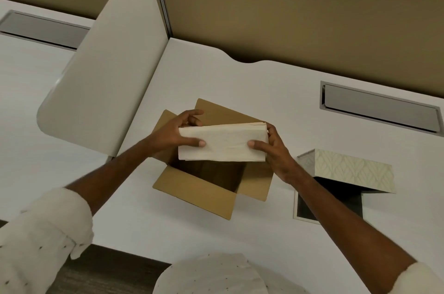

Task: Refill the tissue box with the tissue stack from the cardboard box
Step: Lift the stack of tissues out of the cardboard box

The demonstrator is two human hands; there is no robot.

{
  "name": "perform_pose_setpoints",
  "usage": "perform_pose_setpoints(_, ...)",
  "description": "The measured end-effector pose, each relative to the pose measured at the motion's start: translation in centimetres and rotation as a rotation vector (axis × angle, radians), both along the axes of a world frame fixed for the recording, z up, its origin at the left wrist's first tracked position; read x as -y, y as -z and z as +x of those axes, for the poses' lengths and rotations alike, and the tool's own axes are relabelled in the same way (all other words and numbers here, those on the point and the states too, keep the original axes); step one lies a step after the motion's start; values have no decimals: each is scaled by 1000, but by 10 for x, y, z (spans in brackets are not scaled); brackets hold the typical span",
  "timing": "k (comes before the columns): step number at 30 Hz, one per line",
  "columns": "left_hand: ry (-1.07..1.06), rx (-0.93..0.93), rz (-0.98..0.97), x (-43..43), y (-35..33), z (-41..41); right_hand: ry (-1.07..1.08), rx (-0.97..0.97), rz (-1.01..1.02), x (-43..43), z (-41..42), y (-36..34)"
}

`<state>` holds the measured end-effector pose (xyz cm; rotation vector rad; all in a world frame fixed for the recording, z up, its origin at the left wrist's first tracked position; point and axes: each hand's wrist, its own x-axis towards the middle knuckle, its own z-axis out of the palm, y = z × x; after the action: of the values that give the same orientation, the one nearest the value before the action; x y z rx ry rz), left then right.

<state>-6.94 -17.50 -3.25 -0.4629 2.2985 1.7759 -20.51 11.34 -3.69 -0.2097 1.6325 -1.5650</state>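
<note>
- Cream-white panel (pixel 101 72), a rounded desk divider, stands at the far left of the white counter (pixel 288 92); it is clear of both arms and plays no part in the lift.
- Just right of it, the left hand (pixel 173 132) closes on the left end of the flat cream stack of folded tissues (pixel 222 142), thumb on the near face and fingers curled behind the far edge.
- Below the stack sits the open brown cardboard box (pixel 204 188), flaps splayed outward. The stack is held above its mouth, apparently clear of the walls, tilted with its broad face toward the camera.
- The right hand (pixel 271 147) grips the stack's right end the same way, thumb in front and fingers wrapped over the corner, so both hands are closed on the tissues.
- Well to the right stands the pale patterned tissue box (pixel 346 168), lying tipped with a dark opening facing near; a loose panel or base lies by it, partly hidden by the right forearm.
- Risks, as I judge them: the sheets are loose and soft, so an uneven squeeze could fan them or let the middle sag and slip out.
- Carrying rightward, the near flap of the cardboard box could catch the lower edge.
- At the tissue box, a skewed entry would crumple corners against its rim.
</note>
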Motion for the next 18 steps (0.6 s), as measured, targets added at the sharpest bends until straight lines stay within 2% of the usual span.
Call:
perform_pose_setpoints(3, -311, 49, 368, -16, -13, 7, 93, 181, -38, -1, 4, -7)
perform_pose_setpoints(5, -417, 160, 557, -30, -20, 11, 112, 244, -32, -3, 10, -9)
perform_pose_setpoints(7, -469, 243, 659, -43, -23, 15, 126, 263, 15, -3, 17, -11)
perform_pose_setpoints(13, -474, 306, 641, -64, -35, 25, 184, 221, 106, -16, 32, -21)
perform_pose_setpoints(18, -476, 345, 739, -82, -41, 35, 229, 112, 159, -41, 41, -35)
